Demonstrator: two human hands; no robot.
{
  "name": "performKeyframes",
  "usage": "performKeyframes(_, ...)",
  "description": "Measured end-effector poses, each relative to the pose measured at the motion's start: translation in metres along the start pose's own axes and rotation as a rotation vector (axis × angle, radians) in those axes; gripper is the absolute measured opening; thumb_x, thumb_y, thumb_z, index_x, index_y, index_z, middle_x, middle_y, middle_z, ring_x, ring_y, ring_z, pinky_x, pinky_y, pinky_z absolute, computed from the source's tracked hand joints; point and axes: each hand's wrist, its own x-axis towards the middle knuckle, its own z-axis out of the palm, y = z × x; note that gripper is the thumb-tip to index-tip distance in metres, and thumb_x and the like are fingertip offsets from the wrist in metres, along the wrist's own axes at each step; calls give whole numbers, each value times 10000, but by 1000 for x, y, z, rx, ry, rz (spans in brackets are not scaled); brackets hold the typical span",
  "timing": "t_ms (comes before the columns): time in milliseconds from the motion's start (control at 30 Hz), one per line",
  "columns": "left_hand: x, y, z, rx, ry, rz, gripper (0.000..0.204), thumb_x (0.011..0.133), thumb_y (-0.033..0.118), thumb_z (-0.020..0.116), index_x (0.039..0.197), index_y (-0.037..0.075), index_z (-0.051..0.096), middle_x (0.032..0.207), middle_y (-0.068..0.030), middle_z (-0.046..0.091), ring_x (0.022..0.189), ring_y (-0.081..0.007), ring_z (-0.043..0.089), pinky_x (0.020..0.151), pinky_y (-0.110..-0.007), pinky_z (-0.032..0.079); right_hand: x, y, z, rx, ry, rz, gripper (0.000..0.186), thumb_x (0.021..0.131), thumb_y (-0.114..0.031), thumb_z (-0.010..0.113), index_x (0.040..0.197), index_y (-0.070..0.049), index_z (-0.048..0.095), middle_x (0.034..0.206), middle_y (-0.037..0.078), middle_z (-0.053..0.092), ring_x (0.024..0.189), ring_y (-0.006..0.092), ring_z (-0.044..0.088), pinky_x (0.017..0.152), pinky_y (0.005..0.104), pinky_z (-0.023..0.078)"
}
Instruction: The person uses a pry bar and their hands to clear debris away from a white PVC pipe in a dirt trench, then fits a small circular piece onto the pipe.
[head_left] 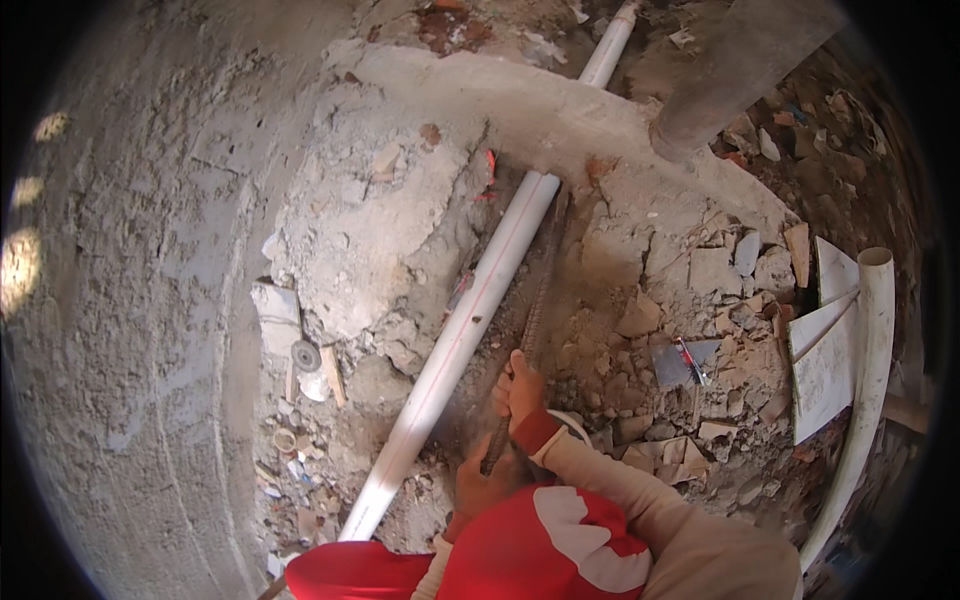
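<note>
My right hand (pixel 519 385) is closed round a ribbed metal bar (pixel 535 320) that slants up along a dusty trench. Lower down, my left hand (pixel 482 488) also grips the bar, partly hidden by my red-and-white clothing. The bar's upper end is dusty and hard to make out beside a white pipe (pixel 485 280) with a red line, which lies along the trench to its left. A small red object (pixel 489 168) sits on the broken edge near the pipe's top.
A rough wall (pixel 150 300) fills the left. Beyond a concrete ledge (pixel 460 85) are another white pipe (pixel 607 50) and a grey column (pixel 720 80). Rubble (pixel 730 270), white panels (pixel 820 380) and a curved pipe (pixel 865 340) lie right; a disc (pixel 306 354) lies left.
</note>
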Motion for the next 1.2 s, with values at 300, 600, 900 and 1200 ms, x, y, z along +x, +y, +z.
performKeyframes(300,-27,-15,3,-104,-53,-257,459,913,245,648,1290,-9,582,872,-95,680,748,-97,609,684,-274,505,-14,25,-12,-307,168,-29,365,1009,-418,491,797,-128,428,575,-13,365,430,135,366,387,332,291)
performKeyframes(600,81,-47,-3,3,-6,69,459,903,262,651,1257,-28,609,1025,-194,706,900,-254,667,857,-342,498,93,17,16,-563,441,-142,457,1020,-410,476,875,22,521,604,64,480,446,194,449,419,342,364)
performKeyframes(900,17,-10,6,28,45,-61,435,912,252,638,1241,-31,615,1095,-219,683,993,-306,667,898,-365,494,37,13,-6,-405,258,-52,314,1007,-358,523,895,-71,461,580,21,410,448,175,415,410,354,360)
performKeyframes(1200,-112,-40,-103,-673,-223,-647,398,1006,302,568,1327,91,464,682,52,371,449,-42,305,371,-199,239,-59,60,15,-211,51,587,298,990,-268,545,1114,-26,425,811,137,550,720,284,608,659,470,557)
